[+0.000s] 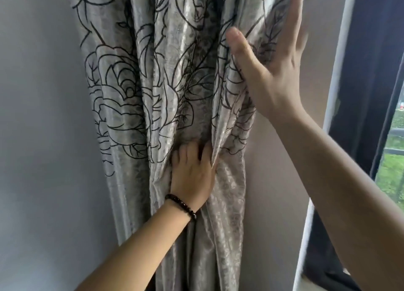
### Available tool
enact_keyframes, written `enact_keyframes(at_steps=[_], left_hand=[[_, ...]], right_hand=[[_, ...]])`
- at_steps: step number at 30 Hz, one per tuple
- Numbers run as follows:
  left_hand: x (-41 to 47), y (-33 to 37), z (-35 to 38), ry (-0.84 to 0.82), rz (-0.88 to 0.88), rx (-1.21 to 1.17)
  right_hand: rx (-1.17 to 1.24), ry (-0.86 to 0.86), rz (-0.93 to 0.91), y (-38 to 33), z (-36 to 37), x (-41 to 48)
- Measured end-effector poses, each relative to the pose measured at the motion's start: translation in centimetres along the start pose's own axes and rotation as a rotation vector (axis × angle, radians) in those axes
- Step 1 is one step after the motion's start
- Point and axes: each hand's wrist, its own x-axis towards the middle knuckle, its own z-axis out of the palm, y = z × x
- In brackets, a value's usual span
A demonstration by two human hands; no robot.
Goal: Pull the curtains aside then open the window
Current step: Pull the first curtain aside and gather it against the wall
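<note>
Left hand (pixel 193 170): fingers curled into a fold of the curtain (pixel 157 98), tips buried in the cloth, pinching a pleat low on the bunch; dark bead bracelet (pixel 181 206) at the wrist. Right hand (pixel 273 72): fingers straight and close together, thumb splayed wide, palm pressed flat on the curtain's outer edge above the left hand, gripping nothing. Under both hands the curtain hangs gathered in deep vertical folds, silvery sheen with dark flower outlines, pushed against the pale wall (pixel 39 137) on the far side of the fingers. Judged soft, light, limp and somewhat slick, so a flat palm would likely slide; a closed pinch on a bundled fold should hold better. Beyond the right hand, bare wall, then a white frame strip (pixel 341 56) and the dark window (pixel 376 76), greenery outside. Window looks uncovered here; no handle in view.
</note>
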Motion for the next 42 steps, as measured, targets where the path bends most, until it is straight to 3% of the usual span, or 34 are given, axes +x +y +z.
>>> enact_keyframes(at_steps=[4, 7, 11, 15, 20, 24, 30, 36, 42], left_hand=[[-0.2, -3.4, -0.6, 0.184, 0.047, 0.062], [-0.6, -6.0, -1.6, 0.227, 0.003, 0.085], [0.1, -10.5, -1.6, 0.143, -0.055, -0.019], [0.7, -15.7, -1.0, 0.083, -0.031, -0.150], [-0.3, -22.9, 1.0, -0.069, -0.098, -0.045], [-1.0, -25.6, 2.3, -0.154, -0.111, 0.010], [-0.8, -25.0, 3.3, -0.303, -0.065, 0.179], [-1.2, -23.0, 4.4, -0.362, -0.037, 0.106], [-1.7, -22.4, 5.0, -0.357, -0.114, 0.028]], right_hand=[[-0.044, 0.033, -0.025, -0.5, 3.3, 0.9], [-0.043, 0.049, -0.016, -0.5, 6.2, 1.9], [-0.119, 0.031, -0.041, -0.7, 11.8, 3.2], [-0.369, -0.132, -0.150, -2.3, 18.9, 4.1], [-0.493, -0.376, -0.162, -2.6, 30.0, 3.9], [-0.502, -0.407, -0.137, -2.0, 35.4, 3.0], [-0.411, -0.375, -0.097, 0.1, 33.0, 2.3], [-0.363, -0.149, 0.011, 2.5, 26.5, -1.1], [-0.379, -0.285, -0.123, 2.6, 29.0, 0.0]])
